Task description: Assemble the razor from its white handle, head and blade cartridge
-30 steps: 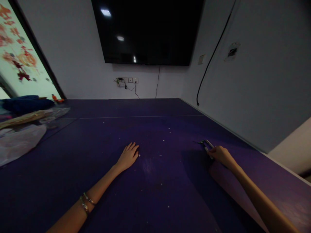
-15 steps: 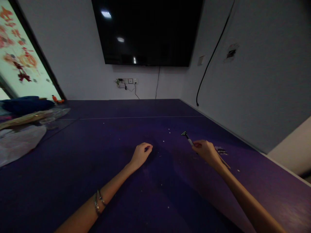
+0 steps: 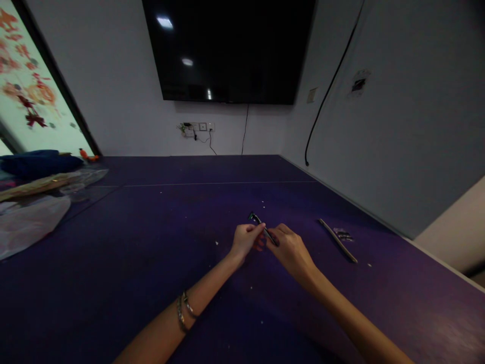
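Note:
A slim razor with a dark head is held between my two hands above the purple surface. My left hand pinches its handle just below the head, thumb on top. Lower on the handle, the fingers of my right hand are closed around its end. The razor's head points up and to the left, away from me. To the right of my right hand lies a thin, slightly curved stick.
Beside the stick is a small dark-and-white packet. White specks dot the surface. Clear plastic bags and a dark blue cloth are piled at the left. A black cable hangs on the right wall, and a television is mounted ahead.
My right hand has brought the razor left and slightly nearer. My left hand has moved right and taken hold of its handle. The stick now shows fully.

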Tool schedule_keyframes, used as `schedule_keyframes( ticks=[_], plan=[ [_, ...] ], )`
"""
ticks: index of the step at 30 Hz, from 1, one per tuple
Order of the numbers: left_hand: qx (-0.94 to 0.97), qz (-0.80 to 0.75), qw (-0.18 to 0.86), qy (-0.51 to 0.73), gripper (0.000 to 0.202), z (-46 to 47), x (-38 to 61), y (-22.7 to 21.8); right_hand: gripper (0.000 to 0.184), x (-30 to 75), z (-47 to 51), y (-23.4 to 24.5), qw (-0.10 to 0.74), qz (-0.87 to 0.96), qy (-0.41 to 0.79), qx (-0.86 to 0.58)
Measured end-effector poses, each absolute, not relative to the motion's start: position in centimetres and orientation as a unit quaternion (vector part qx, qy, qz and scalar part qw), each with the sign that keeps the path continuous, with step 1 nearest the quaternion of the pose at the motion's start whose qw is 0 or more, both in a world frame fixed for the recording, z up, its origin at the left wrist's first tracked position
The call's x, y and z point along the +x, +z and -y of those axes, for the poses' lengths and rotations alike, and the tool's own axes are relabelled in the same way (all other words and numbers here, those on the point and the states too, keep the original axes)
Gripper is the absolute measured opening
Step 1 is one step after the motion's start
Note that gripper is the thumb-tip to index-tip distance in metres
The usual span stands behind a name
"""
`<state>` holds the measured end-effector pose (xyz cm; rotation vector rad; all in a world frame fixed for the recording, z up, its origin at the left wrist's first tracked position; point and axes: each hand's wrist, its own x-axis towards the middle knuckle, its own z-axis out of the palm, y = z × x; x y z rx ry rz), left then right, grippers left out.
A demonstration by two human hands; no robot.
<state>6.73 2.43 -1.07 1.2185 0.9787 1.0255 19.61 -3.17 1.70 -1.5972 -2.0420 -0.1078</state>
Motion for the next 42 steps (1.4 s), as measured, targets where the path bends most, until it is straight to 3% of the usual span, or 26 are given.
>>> schedule_keyframes(
  ticks=[5, 25, 35, 42],
  plan=[
    [0.558, -0.445, 0.566, 0.413, 0.031, -2.7, 6.3, -0.7, 0.023, 18.8, 3.3, 1.2, 0.261, 0.765, -0.055, -0.586],
    [0.750, -0.564, 0.342, 0.050, 0.033, -6.3, -0.3, -1.8, 0.031, 26.2, 5.1, -1.0, 0.247, 0.730, 0.054, -0.635],
    [0.784, -0.550, 0.289, 0.015, 0.030, -6.7, -0.1, -1.8, 0.031, 28.6, 4.9, -1.0, 0.220, 0.706, 0.066, -0.670],
    [0.800, -0.551, 0.233, 0.051, 0.032, -5.6, -0.2, -1.4, 0.028, 33.6, 3.4, -1.3, 0.183, 0.662, 0.004, -0.727]
  ],
)
